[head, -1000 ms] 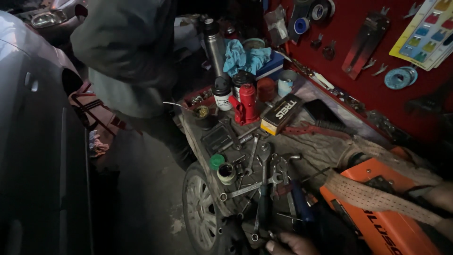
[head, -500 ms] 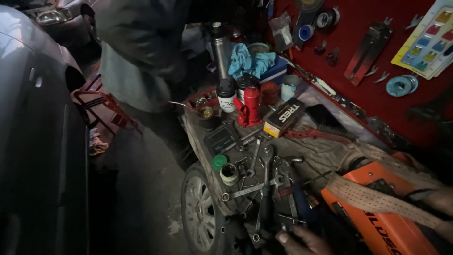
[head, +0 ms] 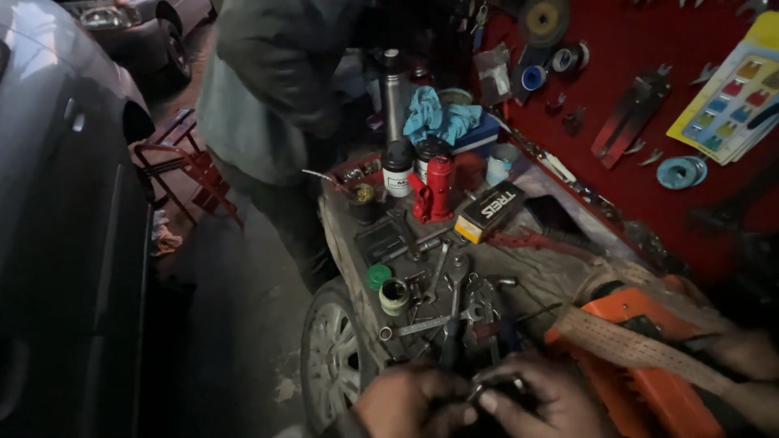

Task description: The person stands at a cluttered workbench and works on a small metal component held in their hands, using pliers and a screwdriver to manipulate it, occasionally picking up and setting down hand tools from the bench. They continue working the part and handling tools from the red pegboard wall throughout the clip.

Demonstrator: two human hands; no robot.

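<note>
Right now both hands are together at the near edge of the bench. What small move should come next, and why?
Probably lift the small metal part a little, clear of the spanners. The left hand and right hand both pinch it low over the cluttered workbench, where loose tools crowd it and dim light hides its shape.
</note>
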